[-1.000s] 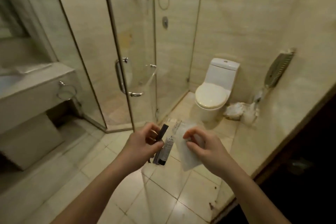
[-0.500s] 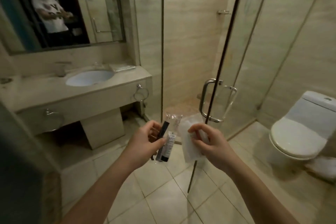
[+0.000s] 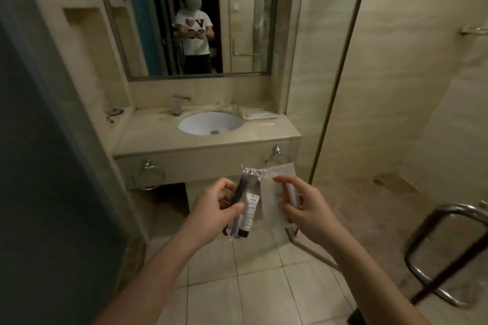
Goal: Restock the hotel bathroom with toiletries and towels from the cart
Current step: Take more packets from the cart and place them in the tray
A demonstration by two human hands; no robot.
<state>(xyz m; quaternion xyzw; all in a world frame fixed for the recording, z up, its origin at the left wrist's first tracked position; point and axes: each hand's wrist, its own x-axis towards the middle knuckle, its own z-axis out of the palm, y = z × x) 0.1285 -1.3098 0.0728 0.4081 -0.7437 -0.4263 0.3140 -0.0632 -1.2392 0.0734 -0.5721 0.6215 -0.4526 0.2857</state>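
I saw the left hand (image 3: 211, 208) raised in front of the beige stone bench (image 3: 148, 137), its fingers (image 3: 224, 188) curled round a clear plastic packet (image 3: 247, 208) that held a dark toothbrush and a small white-labelled tube, standing nearly upright. Just beside it, the right hand (image 3: 306, 208) pinched a flat white paper sachet (image 3: 273, 203) between thumb and forefinger; whether the sachet's edge touched the packet I could not tell. Both items hung in the air above the tiled floor (image 3: 264, 298). On the bench sat a white oval basin (image 3: 211, 123) with a chrome tap (image 3: 179, 104) behind it, and clear wrapped packets (image 3: 257, 114) lay at its back right corner, below the wall mirror (image 3: 243, 8).
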